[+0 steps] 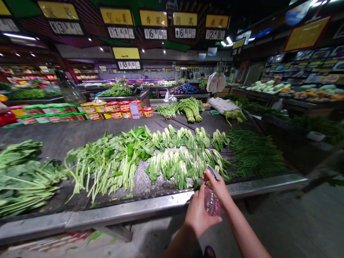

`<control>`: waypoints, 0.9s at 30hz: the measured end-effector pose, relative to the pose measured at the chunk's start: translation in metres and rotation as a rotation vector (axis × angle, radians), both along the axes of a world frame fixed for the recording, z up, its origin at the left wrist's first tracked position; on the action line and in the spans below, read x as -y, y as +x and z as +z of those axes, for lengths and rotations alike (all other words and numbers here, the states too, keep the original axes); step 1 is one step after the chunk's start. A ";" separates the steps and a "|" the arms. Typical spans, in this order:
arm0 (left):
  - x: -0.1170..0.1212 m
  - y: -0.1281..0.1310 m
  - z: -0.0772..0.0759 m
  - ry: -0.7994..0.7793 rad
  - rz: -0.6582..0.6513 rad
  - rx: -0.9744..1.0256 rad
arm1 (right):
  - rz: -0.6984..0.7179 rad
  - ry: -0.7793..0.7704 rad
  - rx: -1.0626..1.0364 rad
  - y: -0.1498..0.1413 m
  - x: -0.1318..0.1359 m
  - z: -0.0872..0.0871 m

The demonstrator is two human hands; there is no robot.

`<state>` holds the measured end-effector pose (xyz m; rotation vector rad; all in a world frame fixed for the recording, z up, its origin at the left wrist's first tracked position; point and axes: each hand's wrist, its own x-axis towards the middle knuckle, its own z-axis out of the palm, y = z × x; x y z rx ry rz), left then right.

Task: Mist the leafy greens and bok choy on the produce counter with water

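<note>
My left hand (197, 212) is wrapped round the clear pinkish body of a spray bottle (211, 201). My right hand (217, 185) is closed about the bottle's grey spray head (214, 173), at the trigger. The bottle is upright over the front metal edge of a vegetable stand, its head near the bok choy (180, 170). The bok choy bunches lie in rows on a dark mesh mat, with shiny wet-looking spots on the leaves.
Long-stemmed leafy greens (115, 157) lie left of the bok choy, chives (255, 154) to the right. Behind are tied green bundles (189, 109) and stacked cans (115, 109). A metal rail (129, 211) edges the stand. Price signs (116, 25) hang overhead.
</note>
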<state>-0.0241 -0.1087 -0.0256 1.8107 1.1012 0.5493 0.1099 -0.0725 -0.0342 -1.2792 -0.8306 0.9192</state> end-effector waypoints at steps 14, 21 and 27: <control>-0.008 0.009 0.014 0.193 -0.116 0.040 | 0.056 0.110 -0.295 0.026 0.012 0.026; -0.005 0.012 0.020 0.179 -0.163 0.111 | 0.020 0.179 -0.381 0.031 0.014 0.031; -0.003 0.013 0.015 0.133 -0.159 0.102 | 0.024 0.121 -0.463 0.028 0.016 0.023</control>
